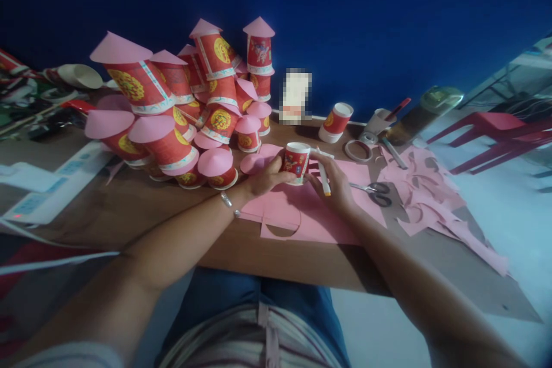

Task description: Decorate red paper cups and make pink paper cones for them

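My left hand is closed around the left side of a red printed paper cup with a white rim, upright over pink paper. Close against the cup's right side, my right hand has curled fingers around a slim white pen-like stick with a yellow-orange end. Whether its fingertips also press on the cup, I cannot tell. Under both hands lie pink paper sheets, one with a round cut-out. Scissors with dark handles lie just right of my right hand.
Red cups with pink cone tops are stacked at left. Further back stand another red cup, a tape roll and a pen cup. Pink scraps lie at right, a power strip at left, red stools beyond.
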Available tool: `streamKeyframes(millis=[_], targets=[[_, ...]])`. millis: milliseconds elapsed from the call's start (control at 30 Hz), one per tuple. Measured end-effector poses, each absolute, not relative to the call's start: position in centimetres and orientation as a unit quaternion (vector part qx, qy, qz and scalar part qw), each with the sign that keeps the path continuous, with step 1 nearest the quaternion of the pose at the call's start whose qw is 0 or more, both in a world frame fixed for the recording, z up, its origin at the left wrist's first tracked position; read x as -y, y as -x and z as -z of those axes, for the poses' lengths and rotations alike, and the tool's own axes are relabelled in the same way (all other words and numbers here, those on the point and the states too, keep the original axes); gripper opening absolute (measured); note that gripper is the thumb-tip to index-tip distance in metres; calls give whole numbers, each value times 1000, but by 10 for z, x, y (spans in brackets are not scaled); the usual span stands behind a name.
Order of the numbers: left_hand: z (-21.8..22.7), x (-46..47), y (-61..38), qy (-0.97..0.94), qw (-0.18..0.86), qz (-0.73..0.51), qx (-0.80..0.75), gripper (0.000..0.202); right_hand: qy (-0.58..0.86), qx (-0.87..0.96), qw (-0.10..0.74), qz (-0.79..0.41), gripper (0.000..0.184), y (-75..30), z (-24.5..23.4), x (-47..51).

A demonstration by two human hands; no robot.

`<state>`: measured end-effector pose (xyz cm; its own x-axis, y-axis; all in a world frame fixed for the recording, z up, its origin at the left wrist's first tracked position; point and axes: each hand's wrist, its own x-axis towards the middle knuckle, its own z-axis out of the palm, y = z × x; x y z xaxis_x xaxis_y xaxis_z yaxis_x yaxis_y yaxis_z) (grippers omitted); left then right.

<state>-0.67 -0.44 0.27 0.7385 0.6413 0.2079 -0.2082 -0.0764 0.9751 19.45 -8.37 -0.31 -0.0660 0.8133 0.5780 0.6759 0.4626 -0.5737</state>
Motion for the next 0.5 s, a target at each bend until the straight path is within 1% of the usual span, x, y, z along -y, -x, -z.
streamKeyframes(millis=[67, 100, 167, 200, 267, 333, 400, 500], targets=[[4, 1, 4, -671, 626, -348, -189, 57, 521, 719, 452, -79, 46, -195, 3, 83], [8, 0, 1, -683, 594, -369, -212, 60, 525, 715, 455, -83, 47, -195, 4, 83], [13, -2, -3, -718, 505, -409, -248, 71, 527, 707, 460, -102, 51, -195, 4, 83], [15, -2, -4, -738, 452, -425, -266, 73, 527, 704, 463, -115, 54, -195, 4, 82], [15, -1, -7, -776, 351, -431, -299, 75, 526, 698, 465, -138, 58, -195, 4, 82], [12, 3, -7, -802, 287, -412, -323, 76, 530, 694, 463, -149, 62, -194, 3, 82], [7, 7, -5, -817, 277, -386, -327, 77, 540, 689, 459, -152, 64, -193, 3, 83], [-2, 13, 0, -817, 341, -345, -311, 71, 544, 683, 462, -158, 64, -192, 3, 84]])
